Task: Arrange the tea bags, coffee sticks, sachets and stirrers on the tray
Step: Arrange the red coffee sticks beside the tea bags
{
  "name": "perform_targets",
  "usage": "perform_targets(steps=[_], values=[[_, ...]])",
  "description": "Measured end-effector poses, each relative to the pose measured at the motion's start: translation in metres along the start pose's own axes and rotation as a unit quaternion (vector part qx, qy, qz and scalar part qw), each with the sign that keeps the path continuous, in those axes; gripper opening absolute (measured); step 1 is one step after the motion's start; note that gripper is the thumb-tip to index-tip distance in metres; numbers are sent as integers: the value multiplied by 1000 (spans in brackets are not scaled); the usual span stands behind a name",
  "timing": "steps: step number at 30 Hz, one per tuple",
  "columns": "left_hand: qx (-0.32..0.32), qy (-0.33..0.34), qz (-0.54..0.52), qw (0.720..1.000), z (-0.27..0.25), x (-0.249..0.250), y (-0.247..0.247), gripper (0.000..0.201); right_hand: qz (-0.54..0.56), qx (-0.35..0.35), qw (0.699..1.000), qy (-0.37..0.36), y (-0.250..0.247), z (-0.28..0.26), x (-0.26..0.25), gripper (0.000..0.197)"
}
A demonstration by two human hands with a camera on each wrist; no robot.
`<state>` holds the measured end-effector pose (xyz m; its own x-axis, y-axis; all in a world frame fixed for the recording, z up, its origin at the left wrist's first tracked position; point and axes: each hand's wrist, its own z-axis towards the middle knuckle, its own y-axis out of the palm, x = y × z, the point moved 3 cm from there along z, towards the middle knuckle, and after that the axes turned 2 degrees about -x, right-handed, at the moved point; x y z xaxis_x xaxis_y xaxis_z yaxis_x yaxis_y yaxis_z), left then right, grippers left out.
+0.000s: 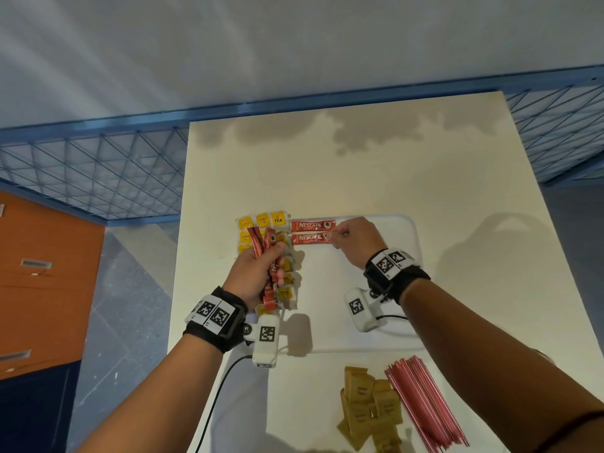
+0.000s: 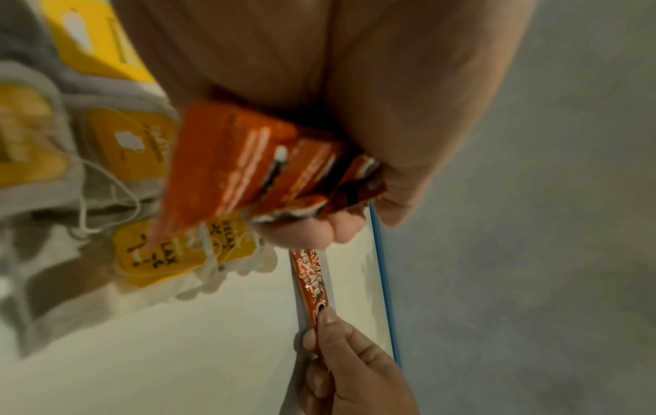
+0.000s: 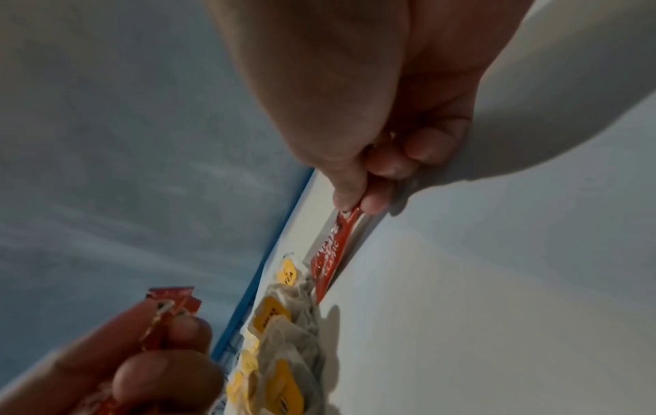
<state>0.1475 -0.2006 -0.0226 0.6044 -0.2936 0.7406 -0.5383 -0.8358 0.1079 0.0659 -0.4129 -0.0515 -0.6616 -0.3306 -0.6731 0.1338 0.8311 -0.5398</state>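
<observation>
A white tray [image 1: 398, 223] lies on the table, with rows of yellow-tagged tea bags [image 1: 263, 220] along its left side. Two red coffee sticks lie side by side at its far edge, an upper one [image 1: 312, 225] and a lower one [image 1: 309, 239]. My right hand [image 1: 346, 238] pinches the right end of the lower coffee stick [image 3: 332, 254] between thumb and fingers. My left hand [image 1: 258, 273] hovers over the tea bags [image 2: 142, 140] and grips a bundle of red coffee sticks [image 1: 268, 279], whose ends [image 2: 277, 168] fan out.
Brown sachets [image 1: 369, 407] sit piled on the table near me, with a bundle of red stirrers [image 1: 425, 403] to their right. A blue wire fence [image 1: 98, 171] runs behind the table [image 1: 359, 165]. An orange cabinet [image 1: 42, 282] stands on the left.
</observation>
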Motion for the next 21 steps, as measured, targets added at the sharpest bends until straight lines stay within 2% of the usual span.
perform_targets(steps=[12,17,19,21], values=[[-28,-19,-69,997,-3,0,0,15,-45,64,996,31,-1,-1,-5,35],[-56,-22,-79,995,-4,-1,1,11,-106,76,991,42,-6,-1,-7,47],[-69,-19,-67,995,-3,-3,0,11,-111,90,990,20,-8,-3,-9,43],[-78,-15,-40,996,-1,-6,-2,16,-43,65,996,-34,-4,-7,-15,31]])
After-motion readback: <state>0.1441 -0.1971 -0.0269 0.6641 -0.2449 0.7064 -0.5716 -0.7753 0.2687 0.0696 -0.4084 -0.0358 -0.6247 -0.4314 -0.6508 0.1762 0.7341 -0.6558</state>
